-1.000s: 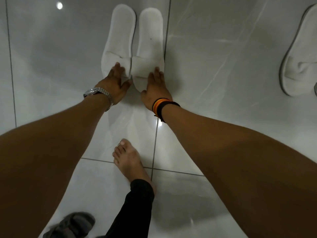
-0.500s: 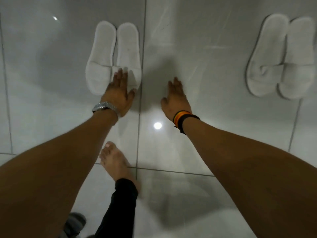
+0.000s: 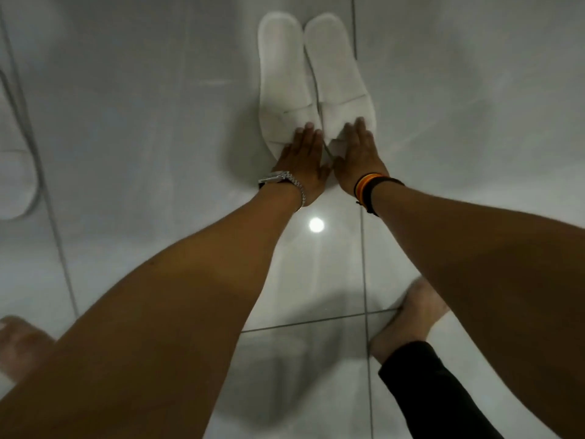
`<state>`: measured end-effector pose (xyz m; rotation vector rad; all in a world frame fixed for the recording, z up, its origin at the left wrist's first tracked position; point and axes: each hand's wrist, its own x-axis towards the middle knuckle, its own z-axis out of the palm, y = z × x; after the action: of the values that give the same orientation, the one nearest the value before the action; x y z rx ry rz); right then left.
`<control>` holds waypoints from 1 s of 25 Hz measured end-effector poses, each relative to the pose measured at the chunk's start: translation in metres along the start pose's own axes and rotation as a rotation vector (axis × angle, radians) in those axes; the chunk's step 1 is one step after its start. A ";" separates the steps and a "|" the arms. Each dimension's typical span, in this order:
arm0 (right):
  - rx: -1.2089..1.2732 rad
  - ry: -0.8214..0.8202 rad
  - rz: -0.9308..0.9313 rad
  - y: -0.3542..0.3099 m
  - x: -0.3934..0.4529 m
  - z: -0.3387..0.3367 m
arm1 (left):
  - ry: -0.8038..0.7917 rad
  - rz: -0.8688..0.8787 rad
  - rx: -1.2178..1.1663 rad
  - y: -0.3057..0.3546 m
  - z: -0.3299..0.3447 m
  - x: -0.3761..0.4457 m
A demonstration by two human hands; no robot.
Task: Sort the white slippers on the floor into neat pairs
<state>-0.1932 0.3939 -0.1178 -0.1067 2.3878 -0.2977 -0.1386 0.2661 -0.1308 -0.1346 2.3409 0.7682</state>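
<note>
Two white slippers lie side by side on the glossy grey tiled floor, toes pointing toward me: the left slipper (image 3: pixel 281 74) and the right slipper (image 3: pixel 335 71), edges touching. My left hand (image 3: pixel 302 156), with a metal watch at the wrist, rests flat on the left slipper's toe band. My right hand (image 3: pixel 357 156), with striped and black wristbands, lies flat on the right slipper's toe. Neither hand's fingers curl around a slipper. Part of another white slipper (image 3: pixel 14 182) shows at the far left edge.
My bare right foot (image 3: pixel 411 318) with a black trouser leg (image 3: pixel 427 391) stands at the lower right. My left foot (image 3: pixel 19 343) shows blurred at the lower left. A ceiling light reflects on the tile (image 3: pixel 316 224) just below my wrists.
Both hands have left the first pair and moved right onto the toes of the second pair. The view shifted right, so the first pair now sits at the left edge.
</note>
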 end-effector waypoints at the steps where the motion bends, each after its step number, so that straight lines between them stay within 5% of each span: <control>1: 0.005 0.017 -0.026 0.019 0.003 -0.006 | -0.012 -0.012 0.004 0.015 0.009 0.009; 10: 0.023 0.094 0.075 0.140 0.026 -0.071 | -0.131 0.012 -0.050 0.151 0.029 0.069; 20: 0.061 0.149 0.061 0.159 0.023 -0.074 | -0.151 0.089 0.056 0.153 0.030 0.071; 25: 0.111 0.227 0.070 0.138 -0.010 -0.062 | 0.024 0.104 0.003 0.137 0.012 0.036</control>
<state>-0.2261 0.5410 -0.1006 0.0649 2.5858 -0.4279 -0.1995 0.3892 -0.0930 -0.0212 2.3864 0.8173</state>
